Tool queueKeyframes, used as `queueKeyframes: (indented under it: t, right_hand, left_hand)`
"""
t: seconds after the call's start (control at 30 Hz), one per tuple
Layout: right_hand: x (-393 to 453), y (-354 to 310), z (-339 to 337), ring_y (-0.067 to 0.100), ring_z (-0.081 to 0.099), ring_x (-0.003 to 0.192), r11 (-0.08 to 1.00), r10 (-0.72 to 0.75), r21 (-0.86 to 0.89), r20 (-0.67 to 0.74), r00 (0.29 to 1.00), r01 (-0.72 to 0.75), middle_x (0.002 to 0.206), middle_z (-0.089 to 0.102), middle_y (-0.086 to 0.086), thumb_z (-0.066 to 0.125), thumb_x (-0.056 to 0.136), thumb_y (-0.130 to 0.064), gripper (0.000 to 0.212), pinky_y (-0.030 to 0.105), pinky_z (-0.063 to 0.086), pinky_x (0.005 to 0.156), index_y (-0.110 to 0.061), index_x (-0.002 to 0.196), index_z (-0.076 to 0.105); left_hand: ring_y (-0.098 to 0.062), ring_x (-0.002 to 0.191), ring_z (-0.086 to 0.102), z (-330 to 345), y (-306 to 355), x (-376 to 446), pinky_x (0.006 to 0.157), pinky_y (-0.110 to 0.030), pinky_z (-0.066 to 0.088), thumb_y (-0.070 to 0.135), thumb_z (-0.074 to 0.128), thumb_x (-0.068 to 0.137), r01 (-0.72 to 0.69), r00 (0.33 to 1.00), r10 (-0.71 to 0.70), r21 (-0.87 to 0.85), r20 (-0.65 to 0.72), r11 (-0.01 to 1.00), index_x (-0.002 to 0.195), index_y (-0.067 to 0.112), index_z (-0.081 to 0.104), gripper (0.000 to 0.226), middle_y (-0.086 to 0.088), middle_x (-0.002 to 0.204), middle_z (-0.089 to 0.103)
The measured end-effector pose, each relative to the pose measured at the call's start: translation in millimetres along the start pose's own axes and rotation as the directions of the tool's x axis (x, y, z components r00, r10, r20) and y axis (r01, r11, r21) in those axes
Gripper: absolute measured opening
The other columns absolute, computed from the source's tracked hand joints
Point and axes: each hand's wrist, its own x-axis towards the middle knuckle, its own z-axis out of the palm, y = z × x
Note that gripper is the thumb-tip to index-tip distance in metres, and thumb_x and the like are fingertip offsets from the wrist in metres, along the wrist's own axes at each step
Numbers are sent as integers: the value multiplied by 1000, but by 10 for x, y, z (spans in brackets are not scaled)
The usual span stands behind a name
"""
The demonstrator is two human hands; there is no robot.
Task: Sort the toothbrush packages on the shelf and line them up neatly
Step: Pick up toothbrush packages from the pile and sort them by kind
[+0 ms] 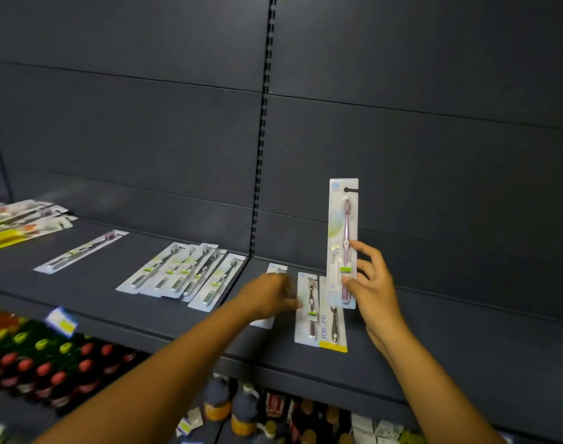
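Left hand (270,294) flat, palm down; right hand (368,283) pinching.

Single head-mounted view: you look forward and slightly down at the dark shelf (466,354) from close range, its back panel (402,139) at 12 o'clock and lower-shelf bottles (49,363) at 7 o'clock.

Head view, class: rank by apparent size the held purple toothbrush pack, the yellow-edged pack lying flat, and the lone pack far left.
1. Held purple toothbrush pack, though nearness inflates it.
2-3. Lone pack far left and yellow-edged pack: unsure, the latter is partly covered.
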Motion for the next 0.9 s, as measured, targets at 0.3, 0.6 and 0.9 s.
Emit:
queueKeyframes:
  t: [0.3,0.6,0.9]
  right_hand:
    - [-97,-92,813,18,69,102,999,20,-26,23,1000,-19,112,69,7,54,89,15,59,40,59,84,-29,129,52]
    - [-101,-95,2466,16,70,100,999,-16,43,20,1000,15,111,70,6,54,89,14,60,42,59,83,-31,129,51]
    - [47,6,4009,14,70,95,998,-25,66,95,995,19,109,69,8,53,87,16,60,25,58,68,-26,130,51]
  left_hand:
    - [-26,115,57,-806,-840,-393,91,-40,49,55,63,85,10,988,53,395,-147,919,132,22,51,59,-4,132,56]
    - [-27,115,56,-1500,-2151,-929,87,-39,48,53,61,88,52,973,55,448,-224,893,132,23,49,55,-3,130,55]
    - [-27,118,53,-2039,-3453,-1264,92,-41,49,55,62,86,153,969,-58,400,-239,904,133,22,47,59,-5,133,53]
